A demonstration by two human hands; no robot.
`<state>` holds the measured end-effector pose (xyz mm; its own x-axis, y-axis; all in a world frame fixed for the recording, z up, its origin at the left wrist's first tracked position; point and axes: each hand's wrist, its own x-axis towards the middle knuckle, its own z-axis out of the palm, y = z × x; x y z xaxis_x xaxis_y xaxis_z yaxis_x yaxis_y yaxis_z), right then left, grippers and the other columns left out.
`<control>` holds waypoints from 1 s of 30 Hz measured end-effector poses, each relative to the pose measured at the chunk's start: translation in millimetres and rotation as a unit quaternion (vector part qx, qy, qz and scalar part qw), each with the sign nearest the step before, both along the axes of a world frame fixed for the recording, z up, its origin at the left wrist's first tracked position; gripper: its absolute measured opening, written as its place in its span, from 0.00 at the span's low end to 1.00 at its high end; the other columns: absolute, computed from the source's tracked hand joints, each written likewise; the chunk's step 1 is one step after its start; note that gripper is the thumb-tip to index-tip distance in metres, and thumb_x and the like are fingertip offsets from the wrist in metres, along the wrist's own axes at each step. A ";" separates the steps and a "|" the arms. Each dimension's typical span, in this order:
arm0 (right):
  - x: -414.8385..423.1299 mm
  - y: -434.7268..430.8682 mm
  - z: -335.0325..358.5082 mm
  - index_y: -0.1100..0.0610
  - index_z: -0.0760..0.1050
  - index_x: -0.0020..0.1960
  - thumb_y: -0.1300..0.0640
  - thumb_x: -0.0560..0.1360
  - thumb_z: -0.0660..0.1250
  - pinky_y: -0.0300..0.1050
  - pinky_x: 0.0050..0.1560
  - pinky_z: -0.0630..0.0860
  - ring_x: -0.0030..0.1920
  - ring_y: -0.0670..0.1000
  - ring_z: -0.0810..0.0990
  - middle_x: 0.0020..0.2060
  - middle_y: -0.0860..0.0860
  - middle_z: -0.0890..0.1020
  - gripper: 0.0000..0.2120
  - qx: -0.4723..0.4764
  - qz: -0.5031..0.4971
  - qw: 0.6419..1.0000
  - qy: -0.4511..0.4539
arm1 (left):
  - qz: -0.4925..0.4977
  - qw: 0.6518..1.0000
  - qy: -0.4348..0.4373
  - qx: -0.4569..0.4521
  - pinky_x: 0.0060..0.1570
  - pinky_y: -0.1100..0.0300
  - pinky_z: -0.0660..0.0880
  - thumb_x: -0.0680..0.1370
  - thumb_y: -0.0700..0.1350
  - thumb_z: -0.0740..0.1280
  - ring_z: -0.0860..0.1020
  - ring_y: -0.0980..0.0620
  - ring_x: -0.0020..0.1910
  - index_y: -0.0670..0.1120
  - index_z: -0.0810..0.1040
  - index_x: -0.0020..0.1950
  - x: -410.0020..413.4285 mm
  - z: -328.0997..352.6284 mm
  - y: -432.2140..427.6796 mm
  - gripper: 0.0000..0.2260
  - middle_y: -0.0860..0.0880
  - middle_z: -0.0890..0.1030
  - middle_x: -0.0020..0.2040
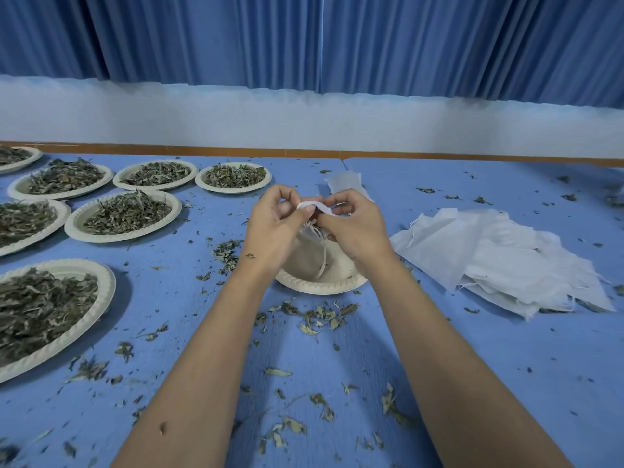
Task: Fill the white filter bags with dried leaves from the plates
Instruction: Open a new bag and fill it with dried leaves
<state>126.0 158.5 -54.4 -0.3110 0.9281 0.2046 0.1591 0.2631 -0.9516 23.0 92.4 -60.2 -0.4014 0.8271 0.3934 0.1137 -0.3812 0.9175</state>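
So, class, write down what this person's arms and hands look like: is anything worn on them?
Both arms are bare to the frame's edge: no sleeves show. The left hand and right hand wear no gloves, and no watch, bracelet or ring is visible. Small dried leaf flecks cling to the left forearm.

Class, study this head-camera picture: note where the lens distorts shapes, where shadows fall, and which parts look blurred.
Head view: the wide lens stretches the near-left plate into an oval; light is soft and even, with faint plate shadows falling right; loose leaves at bottom-left are smeared; the left hand, right hand and filter bag are sharp.
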 end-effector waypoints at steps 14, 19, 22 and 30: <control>-0.7 0.1 -2.2 0.57 0.74 0.44 0.61 0.68 0.72 0.55 0.48 0.80 0.43 0.55 0.82 0.40 0.54 0.82 0.09 -0.006 -0.067 0.998 0.001 | 0.097 0.984 0.137 -0.064 0.32 0.72 0.71 0.73 0.36 0.67 0.74 0.62 0.32 0.53 0.69 0.46 12.8 -3.7 1.2 0.13 0.57 0.78 0.44; -2.5 -5.4 4.9 0.58 0.74 0.47 0.60 0.67 0.75 0.52 0.51 0.79 0.43 0.53 0.80 0.41 0.54 0.78 0.13 -0.022 0.017 1.000 0.004 | 0.221 0.949 0.197 -0.108 0.35 0.66 0.66 0.75 0.38 0.67 0.71 0.53 0.41 0.48 0.70 0.48 3.9 -8.8 3.7 0.08 0.47 0.74 0.53; -1.7 -7.9 7.3 0.56 0.74 0.46 0.64 0.68 0.73 0.42 0.42 0.77 0.39 0.48 0.76 0.38 0.52 0.76 0.11 -0.042 0.096 0.994 -0.005 | 0.250 0.938 0.210 -0.119 0.37 0.62 0.61 0.77 0.40 0.64 0.67 0.54 0.40 0.47 0.67 0.47 -0.6 -9.5 2.8 0.06 0.45 0.72 0.52; -2.2 -6.0 2.7 0.54 0.70 0.38 0.64 0.70 0.70 0.55 0.49 0.78 0.39 0.52 0.78 0.33 0.50 0.77 0.09 0.004 0.034 0.999 -0.021 | 0.166 0.972 0.113 -0.121 0.44 0.44 0.79 0.77 0.40 0.64 0.79 0.43 0.46 0.48 0.68 0.49 6.0 -0.9 2.4 0.06 0.51 0.74 0.47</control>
<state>123.8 152.5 -51.7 -0.3814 0.9030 0.1976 0.1811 0.2827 -0.9420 29.0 94.9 -61.2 -0.5881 0.7456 0.3132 0.4025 -0.0661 0.9130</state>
